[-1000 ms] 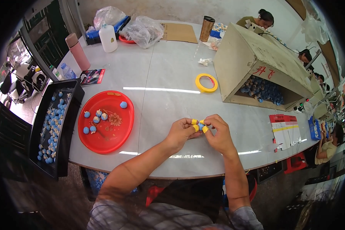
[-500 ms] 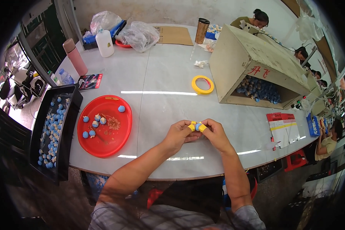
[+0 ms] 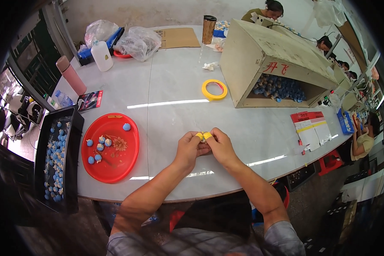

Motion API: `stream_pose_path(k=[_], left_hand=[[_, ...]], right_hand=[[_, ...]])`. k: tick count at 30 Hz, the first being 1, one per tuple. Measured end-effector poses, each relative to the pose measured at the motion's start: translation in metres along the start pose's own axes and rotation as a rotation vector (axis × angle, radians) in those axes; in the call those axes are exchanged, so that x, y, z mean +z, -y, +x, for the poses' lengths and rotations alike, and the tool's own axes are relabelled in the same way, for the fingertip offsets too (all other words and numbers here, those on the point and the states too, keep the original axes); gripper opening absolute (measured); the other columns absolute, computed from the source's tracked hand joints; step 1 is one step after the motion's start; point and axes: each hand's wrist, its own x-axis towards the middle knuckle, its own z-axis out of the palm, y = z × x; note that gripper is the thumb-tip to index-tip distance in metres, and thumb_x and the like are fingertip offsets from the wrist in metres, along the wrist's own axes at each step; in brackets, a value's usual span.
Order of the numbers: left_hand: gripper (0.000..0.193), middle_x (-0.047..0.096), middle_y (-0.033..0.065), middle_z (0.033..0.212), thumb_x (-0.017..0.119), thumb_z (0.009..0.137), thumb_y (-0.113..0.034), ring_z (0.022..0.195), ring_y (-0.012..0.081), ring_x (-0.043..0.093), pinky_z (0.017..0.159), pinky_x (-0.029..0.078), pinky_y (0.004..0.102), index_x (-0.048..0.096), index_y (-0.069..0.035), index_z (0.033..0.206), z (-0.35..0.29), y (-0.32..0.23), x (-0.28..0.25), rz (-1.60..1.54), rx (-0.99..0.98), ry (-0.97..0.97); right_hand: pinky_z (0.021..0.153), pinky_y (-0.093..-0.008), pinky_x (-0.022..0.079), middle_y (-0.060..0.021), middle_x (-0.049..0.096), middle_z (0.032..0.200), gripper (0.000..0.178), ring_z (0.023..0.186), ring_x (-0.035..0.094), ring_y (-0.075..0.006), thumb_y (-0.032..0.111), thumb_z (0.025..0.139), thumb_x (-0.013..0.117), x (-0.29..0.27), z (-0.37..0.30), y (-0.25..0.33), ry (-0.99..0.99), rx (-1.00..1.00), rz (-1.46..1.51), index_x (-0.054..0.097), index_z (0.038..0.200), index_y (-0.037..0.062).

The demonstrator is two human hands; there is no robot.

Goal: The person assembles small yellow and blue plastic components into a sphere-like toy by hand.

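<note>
My left hand point(image 3: 187, 150) and my right hand point(image 3: 220, 147) meet over the table, thumbs side by side, each thumb wrapped in yellow tape. Between the fingertips they pinch a small blue piece point(image 3: 203, 141), now almost wholly hidden by the thumbs. To the left lies a red round tray point(image 3: 115, 170) with several small blue-and-cream ball-shaped pieces point(image 3: 100, 147) and one blue ball point(image 3: 126, 126) near its far rim. Further left, a black bin point(image 3: 74, 141) holds many more such pieces.
A beige box point(image 3: 243, 64) full of blue pieces stands at the far right. Yellow tape roll point(image 3: 214, 90) lies beside it. A tumbler point(image 3: 208, 30), pink flask point(image 3: 71, 76), white bottle point(image 3: 101, 56) and red-and-white papers point(image 3: 311, 130) are around. Co-workers sit beyond and to the right.
My thumbs have drawn together over the blue piece, which showed between them before. The whole view has shifted a little, so the table's things sit further left.
</note>
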Motion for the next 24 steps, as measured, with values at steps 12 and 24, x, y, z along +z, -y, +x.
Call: stream_pose_path(k=[12,24], left_hand=[[0.021,0.061,0.0136,0.104,0.048,0.101,-0.018,0.089,0.0209,0.064,0.08,0.055,0.0349,0.052,0.0,0.11,0.0,0.004,0.003,-0.096,0.087,-0.018],[0.016,0.063,0.0088,0.099,0.051,0.099,-0.017,0.087,0.0165,0.063,0.078,0.053,0.0293,0.054,-0.002,0.107,0.0,0.015,0.008,-0.114,0.161,-0.053]], right_hand=[[0.061,-0.0384,0.045,-0.0121,0.061,0.071,0.021,0.066,0.06,-0.0261,0.024,0.092,0.051,0.02,-0.007,0.011,-0.176,-0.076,-0.132,0.05,0.087,0.0037],[0.057,-0.0394,0.041,-0.0129,0.054,0.065,0.02,0.059,0.052,-0.0264,0.02,0.092,0.049,0.031,-0.012,0.008,-0.304,-0.149,-0.074,0.044,0.081,0.0039]])
